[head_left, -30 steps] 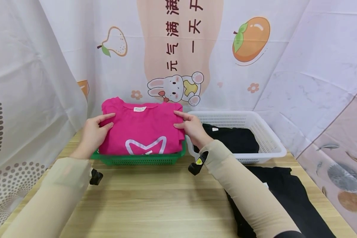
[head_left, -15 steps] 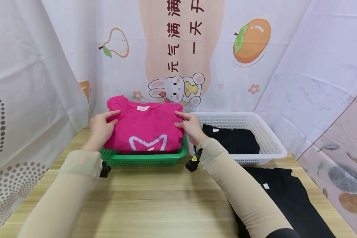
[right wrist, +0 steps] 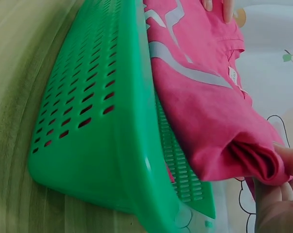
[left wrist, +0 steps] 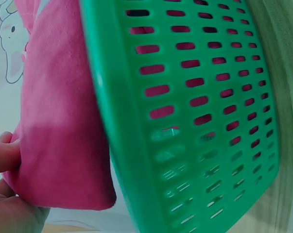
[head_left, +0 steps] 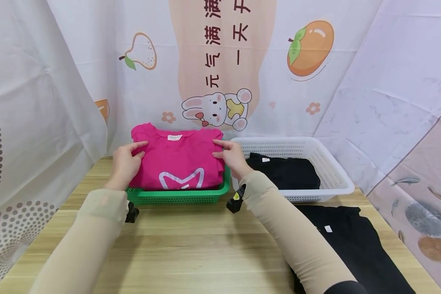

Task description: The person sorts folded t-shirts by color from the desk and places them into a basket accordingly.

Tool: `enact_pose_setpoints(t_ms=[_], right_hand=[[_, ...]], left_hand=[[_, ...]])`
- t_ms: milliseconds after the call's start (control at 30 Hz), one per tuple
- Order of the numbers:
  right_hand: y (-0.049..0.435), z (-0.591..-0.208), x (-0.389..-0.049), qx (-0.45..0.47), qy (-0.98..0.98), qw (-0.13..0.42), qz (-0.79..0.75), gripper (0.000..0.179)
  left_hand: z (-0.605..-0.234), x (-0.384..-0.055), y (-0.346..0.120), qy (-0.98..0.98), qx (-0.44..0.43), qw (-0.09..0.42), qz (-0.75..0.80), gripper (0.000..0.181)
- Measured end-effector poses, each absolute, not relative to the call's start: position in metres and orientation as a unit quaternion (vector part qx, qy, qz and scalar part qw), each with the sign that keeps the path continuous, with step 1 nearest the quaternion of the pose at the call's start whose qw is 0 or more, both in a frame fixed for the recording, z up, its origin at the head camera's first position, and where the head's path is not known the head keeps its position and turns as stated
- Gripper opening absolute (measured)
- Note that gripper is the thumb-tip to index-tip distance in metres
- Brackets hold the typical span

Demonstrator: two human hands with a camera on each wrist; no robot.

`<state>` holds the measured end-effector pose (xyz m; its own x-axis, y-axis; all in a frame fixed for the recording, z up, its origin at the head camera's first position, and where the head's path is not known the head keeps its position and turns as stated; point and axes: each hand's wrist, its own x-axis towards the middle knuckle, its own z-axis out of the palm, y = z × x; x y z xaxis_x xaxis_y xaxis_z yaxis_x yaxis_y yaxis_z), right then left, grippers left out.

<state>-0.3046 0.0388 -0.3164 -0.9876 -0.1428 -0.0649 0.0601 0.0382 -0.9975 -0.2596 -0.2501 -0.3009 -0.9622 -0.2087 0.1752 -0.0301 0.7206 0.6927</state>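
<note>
A folded pink T-shirt [head_left: 180, 157] with a pale star outline and a white neck label lies in the mouth of the green basket [head_left: 176, 199]. My left hand [head_left: 126, 163] pinches its left side, thumb in front and fingers behind, as the left wrist view shows. On the opposite side my right hand [head_left: 235, 157] pinches the rolled edge of the folds between thumb and fingers. In the right wrist view the shirt's right end [right wrist: 219, 136] stands above the basket rim [right wrist: 136, 97]. More pink cloth shows through the slots of the basket wall [left wrist: 195, 82].
Right of the green basket stands a white basket [head_left: 330, 163] holding a folded black garment [head_left: 290, 173]. Another black garment [head_left: 356, 245] lies spread on the wooden table [head_left: 198, 253] at the right, partly under the right forearm. A printed curtain [head_left: 264, 81] hangs close behind the baskets.
The pink T-shirt has shifted slightly right at its left side and sits a little lower in the green basket. The left hand has moved right with it; both hands keep their pinch.
</note>
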Motion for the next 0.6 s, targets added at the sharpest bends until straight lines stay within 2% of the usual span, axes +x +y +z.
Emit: enact_pose_setpoints(t_ms=[133, 367, 600], right_hand=[[0.037, -0.318, -0.304, -0.029, 0.724, 0.072, -0.685, 0.047], [0.046, -0.330, -0.304, -0.033, 0.713, 0.062, -0.698, 0.048], [0.053, -0.334, -0.302, -0.035, 0.720, 0.055, -0.691, 0.044]], left_hand=[[-0.305, -0.259, -0.251, -0.923, 0.061, 0.136, -0.355, 0.043], [-0.307, -0.254, -0.255, -0.923, 0.046, 0.195, -0.328, 0.039], [-0.308, -0.248, -0.258, -0.929, 0.044, 0.176, -0.323, 0.037]])
